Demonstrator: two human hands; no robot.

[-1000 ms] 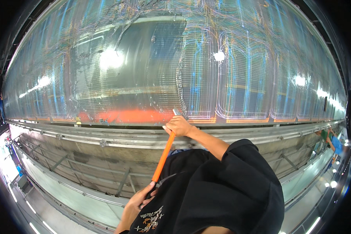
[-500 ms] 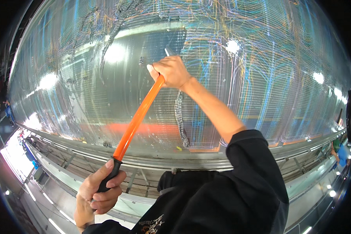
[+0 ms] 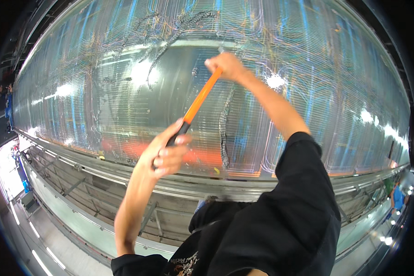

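My left hand [image 3: 167,152] is closed round the black grip at the near end of a long-handled scraper with an orange shaft [image 3: 201,99]. Further up, my right hand [image 3: 227,66] wraps the shaft close to its far end. A small metallic tip shows just past that hand, against a big shiny glass-like panel [image 3: 170,101] covered in fine blue and orange lines; whether it touches cannot be made out. Beside the tool, a wrinkled grey strip of residue [image 3: 224,131] lies on the panel. Darker crumpled shreds [image 3: 184,27] lie beyond my hands.
A metal frame rail [image 3: 110,175] runs along the panel's near edge, in front of my body. Small yellow bits [image 3: 216,170] lie near that edge. Bright lamp reflections glare off the surface. A person in blue [image 3: 399,198] stands at the far right.
Both hands and the scraper have moved forward and to the right over the panel. My left hand has come from below the near rail to above the panel's near part.
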